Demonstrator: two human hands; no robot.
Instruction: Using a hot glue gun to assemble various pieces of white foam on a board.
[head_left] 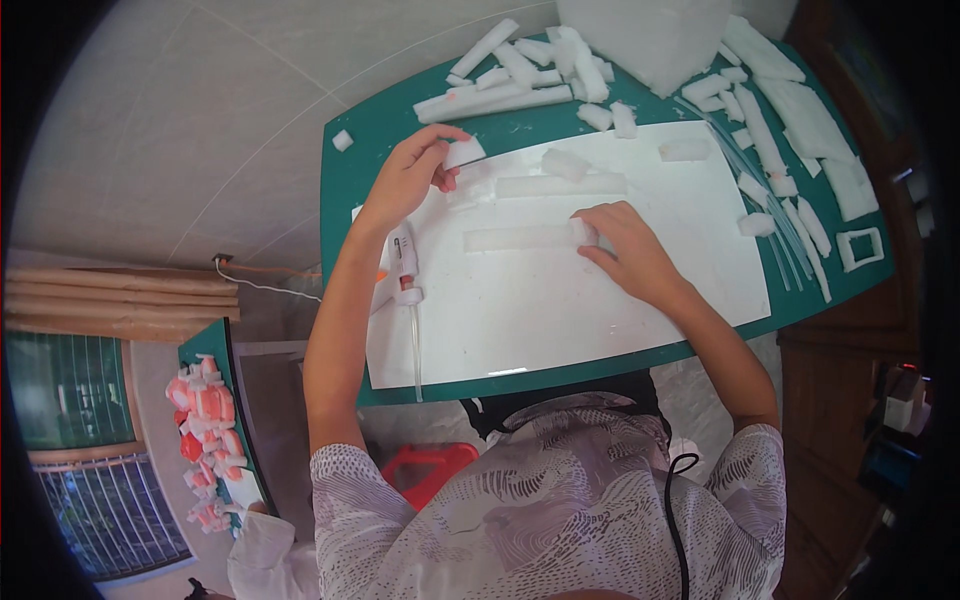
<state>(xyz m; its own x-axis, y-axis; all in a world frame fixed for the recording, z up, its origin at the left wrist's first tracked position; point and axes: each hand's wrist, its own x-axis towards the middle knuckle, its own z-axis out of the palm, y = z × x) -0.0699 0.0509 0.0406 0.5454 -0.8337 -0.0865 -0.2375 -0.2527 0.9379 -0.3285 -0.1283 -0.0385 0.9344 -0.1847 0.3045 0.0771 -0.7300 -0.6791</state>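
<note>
At the far left of the white board (560, 320), my left hand (408, 172) is closed on a white foam piece (463, 152) with a slanted edge. My right hand (632, 252) grips the right end of a flat white foam strip (510, 239), its thumb and fingers around a small end block (582, 232). Whether block and strip are joined I cannot tell. Just beyond lie a second foam strip (590, 185) and a foam chunk (566, 164). Below my left hand rests a white glue gun (402, 255), a clear glue stick (417, 345) coming out of its back.
Foam offcuts (515, 70) are heaped at the table's far edge. On the right lie thin clear sticks (788, 245), long foam slabs (815, 120) and a square foam frame (860, 249). A red stool (430, 470) stands below; a side table (245, 420) holds pink-and-white pieces.
</note>
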